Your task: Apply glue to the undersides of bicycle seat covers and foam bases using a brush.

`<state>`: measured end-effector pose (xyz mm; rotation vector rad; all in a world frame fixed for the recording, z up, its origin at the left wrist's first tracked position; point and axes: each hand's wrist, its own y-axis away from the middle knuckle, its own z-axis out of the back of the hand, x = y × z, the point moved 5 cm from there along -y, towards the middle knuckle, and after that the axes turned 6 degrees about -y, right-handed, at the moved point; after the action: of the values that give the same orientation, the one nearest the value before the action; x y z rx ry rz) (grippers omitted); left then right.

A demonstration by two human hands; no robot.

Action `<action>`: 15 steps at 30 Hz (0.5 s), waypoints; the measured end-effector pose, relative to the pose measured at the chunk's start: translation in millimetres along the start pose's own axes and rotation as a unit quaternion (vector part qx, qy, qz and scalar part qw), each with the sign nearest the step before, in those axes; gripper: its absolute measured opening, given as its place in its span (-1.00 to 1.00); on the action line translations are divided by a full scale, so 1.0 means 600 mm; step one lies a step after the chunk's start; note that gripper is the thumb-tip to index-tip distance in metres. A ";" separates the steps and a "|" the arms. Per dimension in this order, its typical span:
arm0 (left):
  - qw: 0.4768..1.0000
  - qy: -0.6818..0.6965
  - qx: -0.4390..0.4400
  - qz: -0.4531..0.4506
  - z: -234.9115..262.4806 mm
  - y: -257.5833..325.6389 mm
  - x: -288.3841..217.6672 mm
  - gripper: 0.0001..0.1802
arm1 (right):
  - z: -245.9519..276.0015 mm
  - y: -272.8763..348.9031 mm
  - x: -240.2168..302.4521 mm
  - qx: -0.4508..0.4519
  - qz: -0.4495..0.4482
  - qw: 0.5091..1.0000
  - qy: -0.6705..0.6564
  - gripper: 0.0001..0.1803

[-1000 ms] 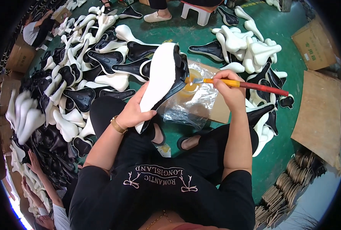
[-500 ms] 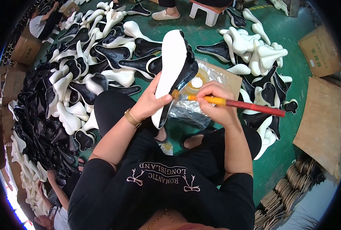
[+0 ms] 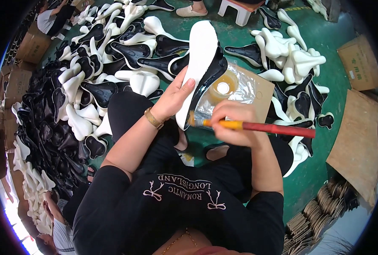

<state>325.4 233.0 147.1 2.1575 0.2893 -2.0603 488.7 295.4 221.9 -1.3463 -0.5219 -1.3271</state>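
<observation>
My left hand (image 3: 177,95) is wrapped round a bicycle saddle (image 3: 202,51) tilted on its side, its white padding to the left and its glossy black shell to the right. The thumb lies on the white face; the other fingers are mostly hidden behind it. In my right hand (image 3: 235,121) is a paintbrush (image 3: 278,128) with a red and yellow handle, and its bristles touch the black side near the saddle's narrow lower end. Just beyond that hand stands a round tub of yellowish liquid (image 3: 223,85) with a white disc in its middle.
Clear plastic film and a cardboard sheet (image 3: 263,100) lie under the tub. White saddle pads (image 3: 301,61) are piled at the right, mixed pads and shells at the left beside a heap of black shells (image 3: 48,131). Other people sit at the left edge. Cardboard boxes (image 3: 361,63) stand at right.
The brush has moved down along the saddle's black side to its narrow end. My left thumb has shifted up off the edge near the bristles, and the view has shifted slightly.
</observation>
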 end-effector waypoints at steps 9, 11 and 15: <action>0.999 0.026 -0.034 -0.007 0.008 -0.014 -0.018 -0.40 | 0.021 0.000 -0.001 -0.035 0.003 0.999 0.011 -0.87; 0.995 -0.031 -0.067 -0.068 0.023 -0.011 -0.033 -0.35 | 0.071 0.009 -0.024 -0.143 0.030 0.984 0.101 -0.91; 0.974 -0.188 -0.104 -0.072 0.064 0.004 -0.040 -0.35 | 0.133 0.034 -0.089 -0.280 -0.156 0.938 0.134 -0.90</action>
<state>288.0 220.5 169.3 1.6320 0.5962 -2.3402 523.4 380.1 186.7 -1.5378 -0.1706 -1.9941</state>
